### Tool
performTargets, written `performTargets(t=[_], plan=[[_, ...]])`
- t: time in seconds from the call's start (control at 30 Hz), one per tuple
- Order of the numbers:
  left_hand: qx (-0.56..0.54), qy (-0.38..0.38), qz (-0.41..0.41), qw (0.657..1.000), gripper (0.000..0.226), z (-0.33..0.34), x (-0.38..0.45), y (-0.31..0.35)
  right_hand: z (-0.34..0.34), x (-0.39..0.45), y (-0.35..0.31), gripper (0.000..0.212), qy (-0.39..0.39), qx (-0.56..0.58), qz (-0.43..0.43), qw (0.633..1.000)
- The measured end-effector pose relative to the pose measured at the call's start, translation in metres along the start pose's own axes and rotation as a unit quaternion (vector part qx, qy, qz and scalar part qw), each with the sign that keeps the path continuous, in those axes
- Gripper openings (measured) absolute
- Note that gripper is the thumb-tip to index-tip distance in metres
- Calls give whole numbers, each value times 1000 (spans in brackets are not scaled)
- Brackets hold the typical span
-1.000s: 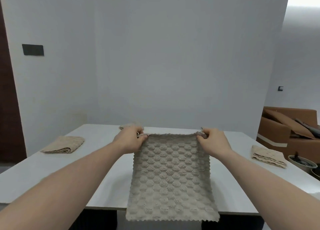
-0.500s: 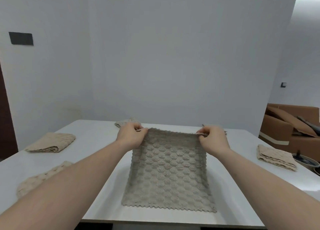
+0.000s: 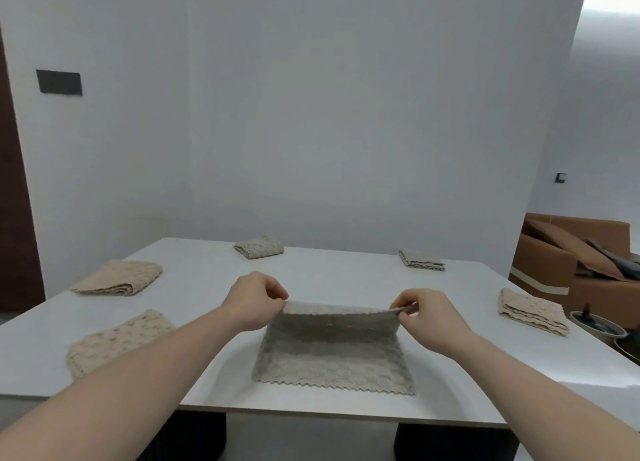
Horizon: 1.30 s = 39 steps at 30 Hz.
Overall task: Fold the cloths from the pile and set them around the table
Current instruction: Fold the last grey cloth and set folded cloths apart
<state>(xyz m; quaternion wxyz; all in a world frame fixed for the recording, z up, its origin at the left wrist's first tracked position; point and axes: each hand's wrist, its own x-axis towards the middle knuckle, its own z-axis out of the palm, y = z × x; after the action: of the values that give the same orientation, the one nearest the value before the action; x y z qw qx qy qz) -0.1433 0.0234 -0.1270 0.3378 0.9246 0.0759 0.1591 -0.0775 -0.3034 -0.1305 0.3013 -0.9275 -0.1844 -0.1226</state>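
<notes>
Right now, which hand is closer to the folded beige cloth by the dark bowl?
Right. The right hand pinches the grey waffle cloth nearer the folded beige cloth at the table's right edge; the left hand pinches the opposite corner, farther away.

Nubbly matt beige cloth point(image 3: 334, 351) on smooth glossy white table point(image 3: 346, 280)

- Left hand point(image 3: 257, 300) — bare, no ring or glove.
- Right hand point(image 3: 428, 318) — bare too.
- Both forearms uncovered; no sleeve, watch or band shows.
</notes>
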Motion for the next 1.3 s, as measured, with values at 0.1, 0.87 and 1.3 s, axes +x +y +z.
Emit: performTargets(t=[0.1, 0.87, 1.3], plan=[[13, -12, 0, 1000, 18, 8, -15, -8, 8, -20, 9, 22, -26, -41, -21, 999], [122, -28, 48, 991, 24, 41, -58, -37, 38, -65, 39, 17, -98, -102, -44, 989], [196, -37, 117, 973, 29, 48, -73, -46, 43, -84, 27, 32, -95, -114, 1, 989]])
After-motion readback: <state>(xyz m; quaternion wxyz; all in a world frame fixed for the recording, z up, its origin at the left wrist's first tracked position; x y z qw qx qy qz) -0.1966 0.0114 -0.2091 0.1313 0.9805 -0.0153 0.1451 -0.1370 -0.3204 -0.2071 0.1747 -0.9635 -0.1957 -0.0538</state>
